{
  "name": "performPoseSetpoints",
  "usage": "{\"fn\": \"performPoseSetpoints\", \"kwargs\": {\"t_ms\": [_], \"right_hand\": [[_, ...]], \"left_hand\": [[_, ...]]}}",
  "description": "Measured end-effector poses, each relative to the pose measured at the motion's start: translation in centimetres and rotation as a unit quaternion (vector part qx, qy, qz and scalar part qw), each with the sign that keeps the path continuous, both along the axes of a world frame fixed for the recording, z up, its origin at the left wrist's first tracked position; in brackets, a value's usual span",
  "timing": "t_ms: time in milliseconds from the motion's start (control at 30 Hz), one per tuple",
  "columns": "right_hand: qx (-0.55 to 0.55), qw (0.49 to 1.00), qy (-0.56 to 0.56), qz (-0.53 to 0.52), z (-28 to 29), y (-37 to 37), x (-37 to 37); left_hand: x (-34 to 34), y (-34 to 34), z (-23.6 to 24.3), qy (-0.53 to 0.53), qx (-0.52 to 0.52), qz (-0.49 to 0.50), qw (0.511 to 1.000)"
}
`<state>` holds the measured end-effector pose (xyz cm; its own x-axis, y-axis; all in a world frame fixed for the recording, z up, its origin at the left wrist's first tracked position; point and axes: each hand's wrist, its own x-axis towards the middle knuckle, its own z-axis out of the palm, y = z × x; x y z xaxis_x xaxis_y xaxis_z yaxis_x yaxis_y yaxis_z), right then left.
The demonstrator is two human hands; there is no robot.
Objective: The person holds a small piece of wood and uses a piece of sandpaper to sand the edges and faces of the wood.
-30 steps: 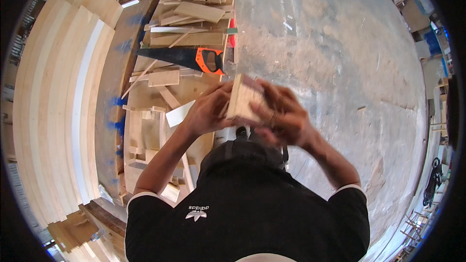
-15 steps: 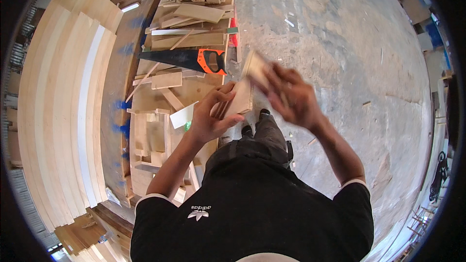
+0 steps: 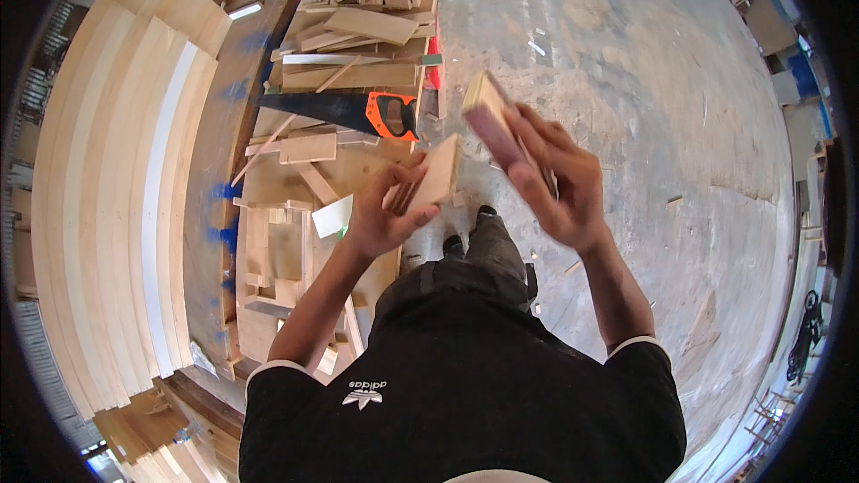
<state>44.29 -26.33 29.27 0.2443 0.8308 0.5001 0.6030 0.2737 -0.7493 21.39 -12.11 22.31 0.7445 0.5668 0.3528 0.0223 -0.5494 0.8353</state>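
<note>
My left hand [image 3: 376, 215] is closed round a small stack of flat wooden pieces [image 3: 439, 177], thumb on the near side and fingers over the far side. A pale, straight-cut face of the stack points to the right. In my right hand [image 3: 568, 188] is a sanding block [image 3: 490, 123], a thick pale wooden block with a reddish-brown, sandpaper-like face turned toward the left hand. Thumb and fingers grip it along its sides. A gap separates the block from the wooden pieces. Both are held in the air in front of my body.
On the bench at left lie a handsaw [image 3: 391, 116] with an orange and black handle, wooden offcuts [image 3: 371, 25] and a wooden frame-like assembly [image 3: 273, 246]. Long pale boards [image 3: 116, 206] are stacked farther left. Concrete floor [image 3: 644, 107] spreads to the right, with small scraps on it.
The sanding block has moved off the wooden pieces, out to the right, and its reddish-brown face now shows. My left hand has tilted the wooden pieces slightly.
</note>
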Motion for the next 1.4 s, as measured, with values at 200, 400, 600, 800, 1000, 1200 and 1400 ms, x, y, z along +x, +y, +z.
{"fn": "performPoseSetpoints", "kwargs": {"t_ms": [200,400,600,800,1000,1200,1400], "right_hand": [[-0.073,0.993,-0.097,-0.001,-1.6,0.6,-1.3],[0.029,0.993,-0.033,0.112,0.4,-0.9,-2.0],[-0.085,0.995,0.042,-0.009,-0.7,0.3,-0.4],[-0.146,0.982,0.059,0.101,-1.1,-0.1,-1.7],[-0.125,0.987,0.030,0.100,-1.9,0.2,-1.2],[-0.100,0.986,-0.056,0.121,-0.9,0.1,-1.6],[-0.086,0.970,-0.096,0.204,-1.6,0.2,0.2]], "left_hand": [[0.5,0.2,0.2,-0.023,-0.024,-0.026,0.999],[-0.3,-0.1,-0.7,-0.012,-0.050,-0.033,0.998],[-0.4,0.5,-1.8,-0.029,-0.019,-0.014,0.999],[-0.4,-0.3,-2.1,-0.039,-0.083,-0.014,0.996],[-0.2,-0.5,-3.5,-0.049,-0.079,-0.012,0.996],[-0.4,-0.4,-2.8,-0.031,-0.007,-0.036,0.999],[0.0,0.6,-0.2,0.045,0.139,-0.084,0.986]]}}
